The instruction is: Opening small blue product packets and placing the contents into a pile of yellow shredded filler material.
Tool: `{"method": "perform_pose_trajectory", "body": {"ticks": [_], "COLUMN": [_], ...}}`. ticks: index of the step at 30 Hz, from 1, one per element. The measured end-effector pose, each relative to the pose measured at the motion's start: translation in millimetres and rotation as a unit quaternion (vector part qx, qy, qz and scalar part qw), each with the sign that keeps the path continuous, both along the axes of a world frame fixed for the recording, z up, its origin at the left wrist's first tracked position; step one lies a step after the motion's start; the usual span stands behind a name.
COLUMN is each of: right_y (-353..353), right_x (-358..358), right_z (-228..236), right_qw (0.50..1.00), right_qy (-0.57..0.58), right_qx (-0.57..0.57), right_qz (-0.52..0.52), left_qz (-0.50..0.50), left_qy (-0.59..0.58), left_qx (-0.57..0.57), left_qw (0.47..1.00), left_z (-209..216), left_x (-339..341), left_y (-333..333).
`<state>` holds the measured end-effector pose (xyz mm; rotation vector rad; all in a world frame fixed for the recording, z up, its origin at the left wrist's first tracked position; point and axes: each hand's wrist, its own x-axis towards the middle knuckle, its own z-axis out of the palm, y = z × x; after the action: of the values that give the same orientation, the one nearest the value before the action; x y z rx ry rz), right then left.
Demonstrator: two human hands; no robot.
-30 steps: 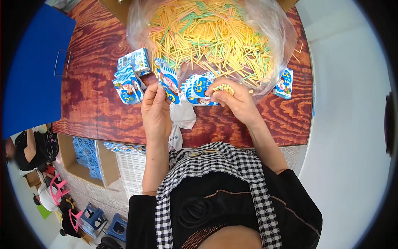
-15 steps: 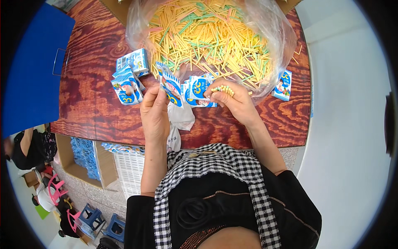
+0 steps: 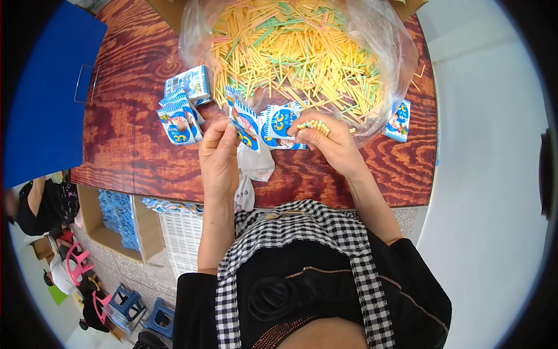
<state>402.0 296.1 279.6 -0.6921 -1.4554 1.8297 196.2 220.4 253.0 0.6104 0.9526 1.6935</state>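
Work state: partway, judging by the layout; bunch (image 3: 314,125) gathered and outside the held packet (image 3: 244,123), loose sticks (image 3: 290,52) plentiful in the bag (image 3: 396,52), top centre of frame.
Packing done: cannot tell; this view does not show whether the left piles (image 3: 181,125) or the centre packets (image 3: 278,119) are filled.
Left hand (image 3: 220,156): thumb and fingers pinching the held packet by its left edge; other fingers curled in.
Held packet: just left of frame centre, tilted, above the surface (image 3: 317,183); whether its mouth is open, cannot tell.
Right hand (image 3: 332,145): closed round the bunch, stick ends showing above the thumb; right of frame centre.
Gap: held packet and bunch apart, centre packets between them in view; contact of right fingertips with these unclear.
Left piles: upper left of frame, two groups side by side, beyond the left hand.
Lone packet (image 3: 398,122): right of frame, just beside the bag.
White item (image 3: 256,166): under the held packet in view, kind unclear.
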Motion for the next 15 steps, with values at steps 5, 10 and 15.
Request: {"method": "perform_pose_trajectory", "body": {"ticks": [5,10,15], "right_y": [0.5,0.4,1.8], "right_x": [0.4,0.4,2.1], "right_z": [-0.1,-1.3,0.7], "right_qw": [1.0,1.0,0.999], "right_qy": [-0.007,-0.006,-0.023], "right_qx": [0.005,0.007,0.027], "right_qz": [-0.002,-0.006,0.008], "left_qz": [0.01,0.007,-0.004], "left_qy": [0.003,0.004,0.024], "left_qx": [-0.005,-0.005,-0.008], "left_qw": [1.0,1.0,1.0], "left_z": [3.2,0.1,-0.2], "left_x": [3.3,2.1,2.7], "left_y": [-0.2,-1.0,-2.1]}}
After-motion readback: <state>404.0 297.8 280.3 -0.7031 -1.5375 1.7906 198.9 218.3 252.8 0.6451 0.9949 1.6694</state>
